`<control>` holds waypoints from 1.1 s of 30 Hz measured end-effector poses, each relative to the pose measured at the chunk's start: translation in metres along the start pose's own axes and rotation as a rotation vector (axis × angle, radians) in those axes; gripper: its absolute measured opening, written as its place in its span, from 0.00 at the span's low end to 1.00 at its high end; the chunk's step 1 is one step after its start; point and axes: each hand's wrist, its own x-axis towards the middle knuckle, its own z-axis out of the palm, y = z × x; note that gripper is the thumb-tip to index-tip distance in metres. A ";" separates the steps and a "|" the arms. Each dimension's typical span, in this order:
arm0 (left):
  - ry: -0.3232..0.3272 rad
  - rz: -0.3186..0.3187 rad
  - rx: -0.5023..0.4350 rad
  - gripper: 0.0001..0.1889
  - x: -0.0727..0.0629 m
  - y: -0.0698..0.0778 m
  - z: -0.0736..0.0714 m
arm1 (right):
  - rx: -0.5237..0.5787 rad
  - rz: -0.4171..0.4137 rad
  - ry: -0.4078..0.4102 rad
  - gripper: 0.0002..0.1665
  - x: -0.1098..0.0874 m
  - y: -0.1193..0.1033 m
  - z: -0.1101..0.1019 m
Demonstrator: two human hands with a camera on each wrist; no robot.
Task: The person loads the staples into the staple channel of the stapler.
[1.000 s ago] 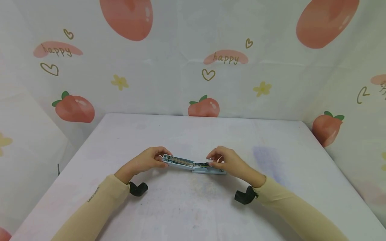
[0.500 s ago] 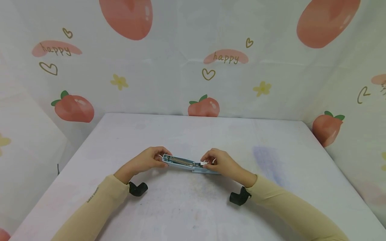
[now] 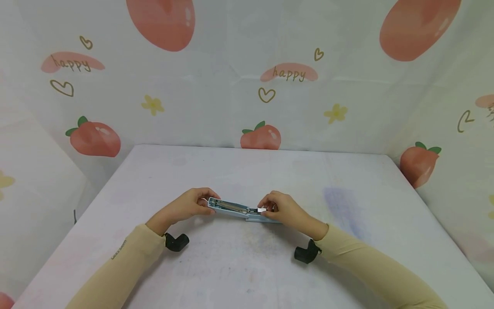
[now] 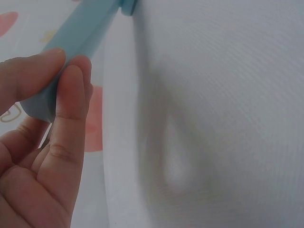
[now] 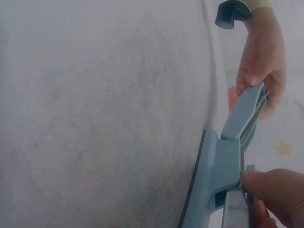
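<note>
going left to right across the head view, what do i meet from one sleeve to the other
left sleeve → left hand → opened light-blue stapler → right hand → right sleeve

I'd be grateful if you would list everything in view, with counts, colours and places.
stapler: 1, light blue, folded open between the hands
small piece: 1, whitish, at the stapler, pinched by the right hand
table: 1, whitish with faint stains, under the work
backdrop: 1, white, behind the table
peach prints: several, red-pink, on the backdrop
flower prints: several, yellow, on the backdrop
thin dark strip: 1, by the table's left edge
wrist cameras: 2, black, one per wrist
sleeves: 2, beige, on both arms
left hand: 1, bare, gripping the stapler's end
right hand: 1, bare, over the stapler's other half
</note>
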 end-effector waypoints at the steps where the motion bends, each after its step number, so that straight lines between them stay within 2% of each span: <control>1: 0.001 -0.001 0.001 0.21 0.000 0.000 0.000 | 0.001 -0.001 -0.002 0.09 0.000 0.000 0.000; 12: 0.002 -0.007 -0.001 0.21 0.000 -0.001 0.000 | 0.022 0.006 -0.020 0.09 0.002 0.003 0.001; 20: -0.002 -0.009 -0.005 0.21 -0.001 -0.001 -0.001 | 0.019 -0.026 -0.014 0.08 0.002 0.005 0.003; 33: 0.005 -0.008 0.018 0.21 0.000 0.000 0.000 | 0.038 -0.033 -0.015 0.07 0.000 0.008 0.001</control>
